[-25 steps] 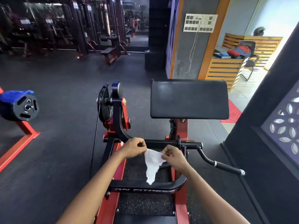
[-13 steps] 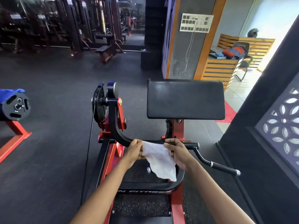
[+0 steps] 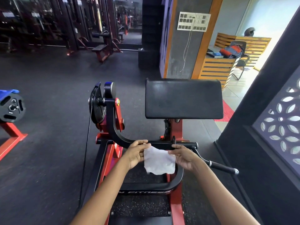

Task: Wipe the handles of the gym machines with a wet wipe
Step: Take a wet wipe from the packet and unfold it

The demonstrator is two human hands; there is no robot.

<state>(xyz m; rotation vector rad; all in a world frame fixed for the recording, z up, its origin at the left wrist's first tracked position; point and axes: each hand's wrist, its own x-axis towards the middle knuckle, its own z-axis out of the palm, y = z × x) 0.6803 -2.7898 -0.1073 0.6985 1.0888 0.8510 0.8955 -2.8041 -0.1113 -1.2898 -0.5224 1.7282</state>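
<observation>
White wet wipe [image 3: 158, 160] is pinched by left hand [image 3: 135, 154] and right hand [image 3: 183, 157] at frame centre; a loose pinch could drop it before reaching the handle [image 3: 222, 168]

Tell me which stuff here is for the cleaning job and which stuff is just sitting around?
For the job:
- wet wipe, spread out between the left hand and the right hand
- machine handle, the black grip sticking out to the right
- black crossbar just behind the wipe

Just sitting around:
- arm pad
- weight plate
- backpack on the wooden desk
- chair
</observation>
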